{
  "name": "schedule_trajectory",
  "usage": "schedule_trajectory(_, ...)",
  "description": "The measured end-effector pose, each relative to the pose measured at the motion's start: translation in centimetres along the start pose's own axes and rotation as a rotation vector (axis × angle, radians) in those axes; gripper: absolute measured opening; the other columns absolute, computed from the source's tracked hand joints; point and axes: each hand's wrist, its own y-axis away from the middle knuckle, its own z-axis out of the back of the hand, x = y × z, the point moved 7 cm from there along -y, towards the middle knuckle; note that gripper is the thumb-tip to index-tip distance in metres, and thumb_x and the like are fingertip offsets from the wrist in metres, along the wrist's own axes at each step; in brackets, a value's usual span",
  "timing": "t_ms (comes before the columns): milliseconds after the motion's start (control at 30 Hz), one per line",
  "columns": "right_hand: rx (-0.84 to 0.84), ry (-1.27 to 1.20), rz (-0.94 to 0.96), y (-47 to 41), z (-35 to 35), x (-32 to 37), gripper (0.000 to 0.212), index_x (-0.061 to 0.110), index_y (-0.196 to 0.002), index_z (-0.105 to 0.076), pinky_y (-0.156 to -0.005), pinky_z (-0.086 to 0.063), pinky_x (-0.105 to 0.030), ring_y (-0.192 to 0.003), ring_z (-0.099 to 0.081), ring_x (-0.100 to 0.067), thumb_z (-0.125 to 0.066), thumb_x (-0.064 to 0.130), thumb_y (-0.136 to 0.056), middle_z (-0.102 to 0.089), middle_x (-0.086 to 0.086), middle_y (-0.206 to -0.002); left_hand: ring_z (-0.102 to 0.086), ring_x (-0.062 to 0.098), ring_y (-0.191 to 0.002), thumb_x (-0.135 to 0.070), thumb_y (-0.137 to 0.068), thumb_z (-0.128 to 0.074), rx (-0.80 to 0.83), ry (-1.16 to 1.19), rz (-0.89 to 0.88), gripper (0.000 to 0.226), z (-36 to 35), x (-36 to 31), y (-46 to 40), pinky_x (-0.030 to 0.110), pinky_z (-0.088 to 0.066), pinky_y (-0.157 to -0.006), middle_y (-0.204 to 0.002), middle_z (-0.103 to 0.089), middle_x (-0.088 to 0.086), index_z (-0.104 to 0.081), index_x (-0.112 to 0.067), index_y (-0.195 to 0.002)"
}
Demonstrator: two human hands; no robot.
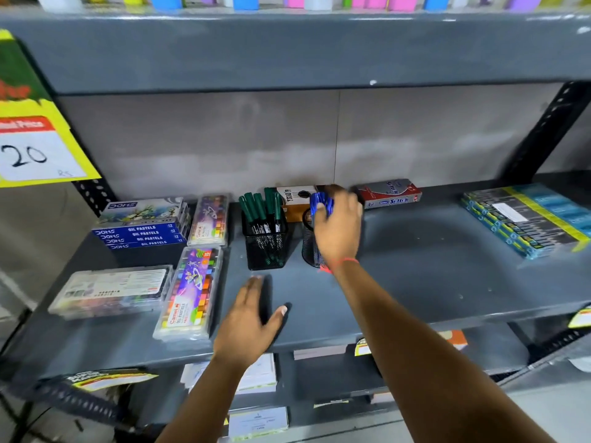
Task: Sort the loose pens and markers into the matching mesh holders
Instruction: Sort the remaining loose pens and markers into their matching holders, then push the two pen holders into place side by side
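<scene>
On the grey shelf stand two black mesh holders. The square holder on the left is full of several green markers, caps up. Right of it, the round holder is partly hidden behind my right hand. That hand is closed around a bunch of blue pens whose lower ends sit inside the round holder. My left hand hovers flat over the shelf's front part, fingers spread, holding nothing.
Left of the holders lie stacked blue oil pastel boxes and clear pastel cases. A brown box and a red-grey pen box sit at the back. Blue-yellow packs lie far right. A yellow price tag hangs left.
</scene>
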Motion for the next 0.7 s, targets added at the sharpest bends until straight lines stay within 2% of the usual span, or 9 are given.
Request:
schedule_trajectory(100, -0.172, -0.188, -0.235, 2.7, 1.5, -4.4, 0.055, 0.005, -0.136, -0.044, -0.107, -0.031, -0.034, -0.128, -0.042, -0.031, -0.062, 0.008, -0.084, -0.050, -0.016, -0.137, -0.024, 0.022, -0.136, -0.030, -0.080, -0.069, -0.173, 0.279, 0.131, 0.088, 0.8, -0.3, -1.1, 0.030, -0.022, -0.105, -0.152, -0.021, 0.007, -0.010, -0.014, -0.142)
schedule_trajectory(167, -0.149, -0.338, -0.404, 4.2, 0.6, -6.8, 0.070, 0.005, -0.146, -0.030, -0.115, -0.022, -0.029, -0.141, -0.031, -0.027, -0.062, 0.003, -0.083, -0.037, -0.014, -0.150, -0.017, 0.021, -0.137, -0.023, -0.077, -0.072, -0.271, 0.413, 0.215, 0.094, 0.7, -0.8, -2.2, 0.024, -0.015, -0.104, -0.153, -0.015, 0.010, -0.005, -0.008, -0.142)
schedule_trajectory(233, -0.053, -0.466, -0.511, 5.2, -1.3, -8.2, 0.081, 0.005, -0.150, -0.019, -0.117, -0.014, -0.022, -0.147, -0.019, -0.023, -0.060, -0.005, -0.081, -0.023, -0.011, -0.157, -0.013, 0.025, -0.138, -0.019, -0.075, -0.074, -0.348, 0.492, 0.282, 0.097, 0.4, -1.3, -3.5, 0.027, -0.012, -0.107, -0.152, -0.013, 0.016, -0.005, -0.003, -0.141)
schedule_trajectory(300, 0.061, -0.472, -0.511, 5.6, -3.2, -8.5, 0.089, 0.004, -0.151, -0.012, -0.117, -0.010, -0.021, -0.149, -0.013, -0.022, -0.063, -0.006, -0.078, -0.017, -0.011, -0.160, -0.012, 0.028, -0.138, -0.020, -0.073, -0.077, -0.397, 0.525, 0.346, 0.101, -0.1, -1.3, -4.7, 0.035, -0.012, -0.111, -0.151, -0.015, 0.020, -0.005, -0.002, -0.141)
schedule_trajectory(367, 0.126, -0.450, -0.502, 5.6, -4.4, -8.7, 0.099, 0.003, -0.151, -0.009, -0.123, -0.012, -0.030, -0.150, -0.011, -0.023, -0.073, -0.001, -0.075, -0.016, -0.013, -0.159, -0.013, 0.030, -0.138, -0.023, -0.069, -0.079, -0.422, 0.518, 0.389, 0.105, -0.3, -1.1, -5.6, 0.042, -0.011, -0.113, -0.150, -0.016, 0.021, -0.005, -0.001, -0.140)
schedule_trajectory(433, 0.148, -0.452, -0.513, 5.3, -4.9, -8.9, 0.108, 0.004, -0.151, -0.007, -0.124, -0.015, -0.036, -0.150, -0.009, -0.023, -0.079, 0.004, -0.071, -0.016, -0.013, -0.159, -0.014, 0.030, -0.138, -0.024, -0.066, -0.081, -0.434, 0.495, 0.404, 0.109, -0.4, -0.9, -6.2, 0.045, -0.010, -0.114, -0.150, -0.017, 0.021, -0.005, -0.001, -0.140)
schedule_trajectory(600, 0.156, -0.428, -0.501, 4.2, -5.3, -9.2, 0.117, 0.009, -0.151, -0.008, -0.123, -0.017, -0.038, -0.150, -0.008, -0.022, -0.085, 0.009, -0.062, -0.023, -0.009, -0.158, -0.026, 0.034, -0.133, -0.027, -0.061, -0.085, -0.449, 0.433, 0.387, 0.106, -0.5, -0.5, -7.6, 0.055, -0.019, -0.110, -0.143, -0.032, 0.022, -0.017, -0.002, -0.138)
schedule_trajectory(633, 0.157, -0.435, -0.494, 4.0, -5.6, -9.2, 0.119, 0.012, -0.151, -0.011, -0.122, -0.021, -0.041, -0.149, -0.014, -0.023, -0.086, 0.013, -0.058, -0.027, -0.009, -0.156, -0.029, 0.036, -0.131, -0.027, -0.061, -0.085, -0.448, 0.421, 0.398, 0.103, -0.5, -0.4, -7.7, 0.056, -0.022, -0.108, -0.141, -0.035, 0.022, -0.020, -0.002, -0.137)
schedule_trajectory(700, 0.161, -0.456, -0.481, 3.8, -6.0, -9.3, 0.118, 0.016, -0.147, -0.019, -0.116, -0.035, -0.045, -0.141, -0.036, -0.025, -0.086, 0.020, -0.049, -0.040, -0.009, -0.149, -0.035, 0.038, -0.126, -0.028, -0.063, -0.083, -0.442, 0.402, 0.422, 0.098, -0.7, -0.1, -7.8, 0.056, -0.027, -0.105, -0.137, -0.038, 0.022, -0.023, -0.002, -0.135)
